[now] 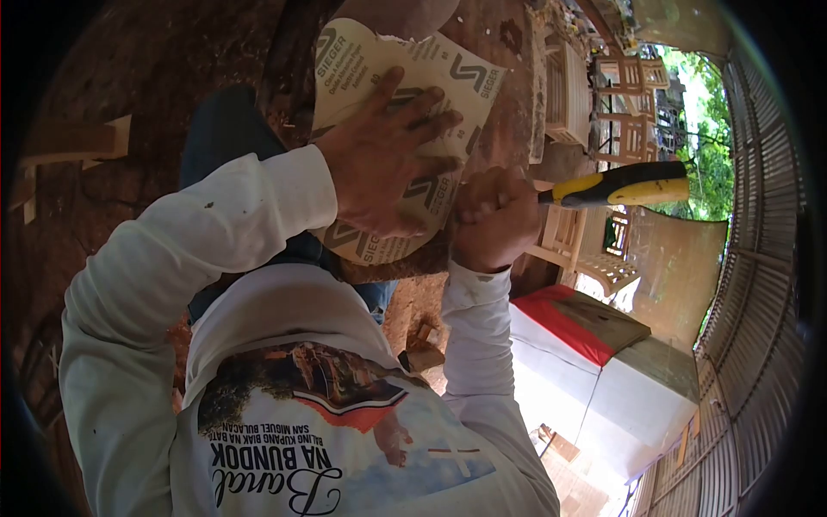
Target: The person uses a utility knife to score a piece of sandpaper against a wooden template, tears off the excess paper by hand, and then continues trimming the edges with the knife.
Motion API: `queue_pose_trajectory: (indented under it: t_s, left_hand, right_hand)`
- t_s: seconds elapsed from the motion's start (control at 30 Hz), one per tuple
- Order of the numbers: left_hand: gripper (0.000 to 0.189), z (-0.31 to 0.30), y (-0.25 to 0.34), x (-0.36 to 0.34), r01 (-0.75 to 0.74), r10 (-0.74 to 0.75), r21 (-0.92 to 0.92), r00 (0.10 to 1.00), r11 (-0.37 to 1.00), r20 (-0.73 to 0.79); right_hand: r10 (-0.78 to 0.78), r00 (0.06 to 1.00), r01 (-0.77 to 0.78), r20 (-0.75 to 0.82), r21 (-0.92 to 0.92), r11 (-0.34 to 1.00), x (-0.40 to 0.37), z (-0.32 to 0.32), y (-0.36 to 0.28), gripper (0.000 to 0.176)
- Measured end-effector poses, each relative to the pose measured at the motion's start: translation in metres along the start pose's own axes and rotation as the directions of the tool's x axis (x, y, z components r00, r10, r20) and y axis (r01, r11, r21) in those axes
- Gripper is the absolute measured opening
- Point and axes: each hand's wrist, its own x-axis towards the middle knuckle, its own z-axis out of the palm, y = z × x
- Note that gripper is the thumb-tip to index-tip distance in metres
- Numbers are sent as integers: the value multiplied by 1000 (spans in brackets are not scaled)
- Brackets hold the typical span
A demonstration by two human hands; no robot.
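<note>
A sheet of sandpaper (353,103), its pale printed back facing up, lies on a dark brown wooden surface (504,112). My left hand (388,155) rests flat on the sheet with its fingers spread. At the sheet's right edge, my right hand (495,215) is closed in a fist around a tool with a yellow-and-black handle (620,184). The handle sticks out to the right of the fist; the tool's working end is hidden inside the hand, so its kind cannot be made out.
A rounded grey-brown shape (401,13) overlaps the sheet's top edge. Wooden chairs (624,108) and stacked wooden pieces (567,95) stand to the right. A large white box-like object with a red strip (594,379) is at lower right. Wood pieces (86,142) lie at left.
</note>
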Motion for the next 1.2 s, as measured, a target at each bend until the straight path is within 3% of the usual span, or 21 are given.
queue_pose_trajectory:
  t_s: [0.13,0.27,0.5,0.57,0.6,0.67,0.73,0.8,0.83,0.87,0.97,1.17,1.2]
  left_hand:
    - [83,0,0,0,11,-11,-1,1000,1000,0]
    - [83,0,1,1,13,-13,-2,1000,1000,4]
    - [84,0,2,0,20,-21,-21,1000,1000,-22]
    - [83,-4,2,1,21,-23,32,998,999,64]
    - [84,-5,2,2,17,-23,58,994,998,106]
    - [83,-6,3,2,19,-23,49,995,999,93]
    - [83,-2,2,1,15,-15,10,999,1000,32]
    - [84,6,0,-1,1,-6,-61,997,998,-83]
    - [84,7,0,-1,-1,-4,-59,996,998,-90]
    - [84,8,0,-1,-3,-3,-59,995,998,-96]
    - [83,9,0,-1,-15,11,-47,995,999,-98]
    - [84,1,7,-5,25,-25,9,998,1000,-59]
    - [84,-2,11,-6,39,-38,36,998,999,-42]
  right_hand:
    - [-67,996,60,-54,-114,992,-2,-3,12,40]
    - [39,999,-40,-11,-54,998,-15,7,-3,40]
    - [-196,981,192,3,-212,958,-16,-7,18,34]
    - [-234,972,236,36,-224,946,-17,-13,27,31]
    - [-409,907,413,102,-413,812,-18,-14,30,29]
    - [-648,689,649,324,-674,352,-21,-17,36,26]
    - [-691,648,640,319,-720,267,-22,-24,43,30]
    - [-633,752,616,187,-541,572,-28,-25,44,34]
    - [-491,865,501,106,-253,828,-37,-17,35,35]
    - [-311,946,305,87,76,949,-43,-13,31,37]
    - [-338,935,332,107,68,941,-48,-16,32,27]
    - [-337,940,326,59,142,935,-47,-11,28,29]
    - [-330,939,304,95,222,927,-44,-16,29,29]
